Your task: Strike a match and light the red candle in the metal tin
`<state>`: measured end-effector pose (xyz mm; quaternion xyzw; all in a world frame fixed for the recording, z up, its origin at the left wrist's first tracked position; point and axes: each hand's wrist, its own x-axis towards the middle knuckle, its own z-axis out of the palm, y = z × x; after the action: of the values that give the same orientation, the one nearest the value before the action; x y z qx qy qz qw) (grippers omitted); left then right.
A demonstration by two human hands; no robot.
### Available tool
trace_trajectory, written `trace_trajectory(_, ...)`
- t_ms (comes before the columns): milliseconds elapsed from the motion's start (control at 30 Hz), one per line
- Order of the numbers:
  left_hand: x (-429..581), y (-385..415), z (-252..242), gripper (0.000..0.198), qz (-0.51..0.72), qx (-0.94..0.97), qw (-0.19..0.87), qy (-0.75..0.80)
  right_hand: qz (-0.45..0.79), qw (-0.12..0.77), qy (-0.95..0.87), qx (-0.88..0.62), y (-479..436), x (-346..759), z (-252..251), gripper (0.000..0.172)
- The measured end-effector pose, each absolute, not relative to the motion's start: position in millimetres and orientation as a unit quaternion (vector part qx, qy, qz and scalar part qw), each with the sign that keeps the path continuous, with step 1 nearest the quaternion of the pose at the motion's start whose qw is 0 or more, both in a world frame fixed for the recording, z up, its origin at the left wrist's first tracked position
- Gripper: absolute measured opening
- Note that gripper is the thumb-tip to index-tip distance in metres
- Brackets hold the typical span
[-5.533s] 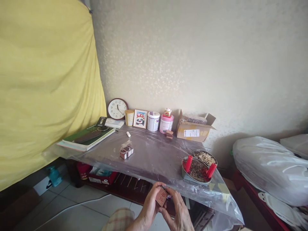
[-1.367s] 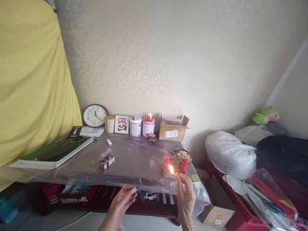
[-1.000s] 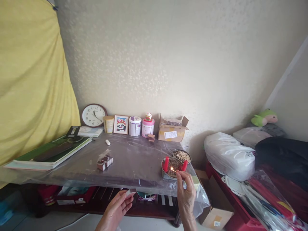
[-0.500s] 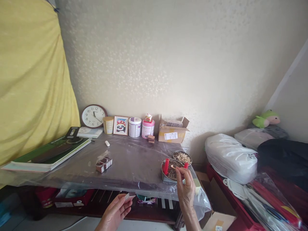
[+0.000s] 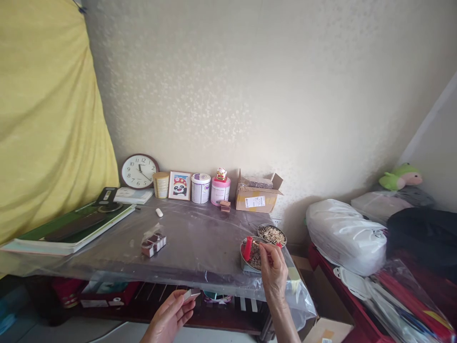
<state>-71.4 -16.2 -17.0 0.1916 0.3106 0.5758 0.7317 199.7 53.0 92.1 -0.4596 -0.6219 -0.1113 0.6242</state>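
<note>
In front of the table edge, my left hand is closed on a small matchbox. My right hand pinches a match over a round tin filled with dark grains. A red candle stands upright in the tin, just left of the match tip. Most of a second red candle is hidden behind my right fingers. Right behind the tin sits a round dish of matchsticks.
Wrapped matchboxes lie on the plastic-covered table. Along the wall stand a clock, a panda picture, canisters and an open cardboard box. White bags are piled at the right.
The match tip has moved slightly up and left, closer to the left red candle. Its flame shows less distinctly now. My left hand keeps the matchbox in nearly the same place.
</note>
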Motion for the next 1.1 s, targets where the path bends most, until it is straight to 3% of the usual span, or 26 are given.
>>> trace_trajectory(400, -72, -12, -20, 0.025, 0.578, 0.168, 0.724, 0.336, -0.096, 0.621, -0.62, -0.47, 66, 194, 94, 0.023)
trace_trajectory(1100, -76, -11, -27, 0.024, 0.57, 0.148, 0.738, 0.33, -0.11, 0.622, -0.618, -0.468, 72, 191, 93, 0.022)
